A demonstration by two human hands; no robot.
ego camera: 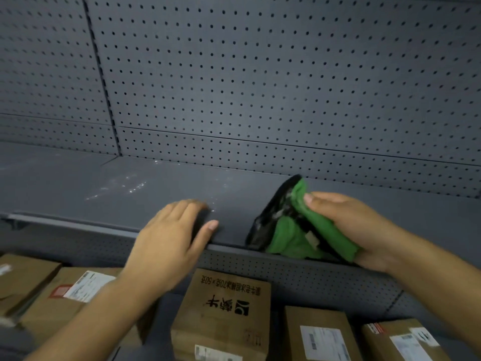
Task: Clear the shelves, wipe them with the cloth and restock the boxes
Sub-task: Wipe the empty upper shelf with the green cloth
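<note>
A grey metal shelf [109, 188] runs across the middle of the view with no boxes on it, and wet streaks shine on its left part. My right hand [356, 227] is closed on a green and black cloth [291, 230] that rests on the shelf's front edge. My left hand [171, 235] lies flat on the front edge, fingers spread, holding nothing. Several brown cardboard boxes stand on the lower shelf, among them one with printed black characters [223, 308].
A grey pegboard back wall [260, 74] rises behind the shelf, with an upright post [101, 82] at the left. More labelled boxes [320, 334] [65, 287] fill the lower level from left to right.
</note>
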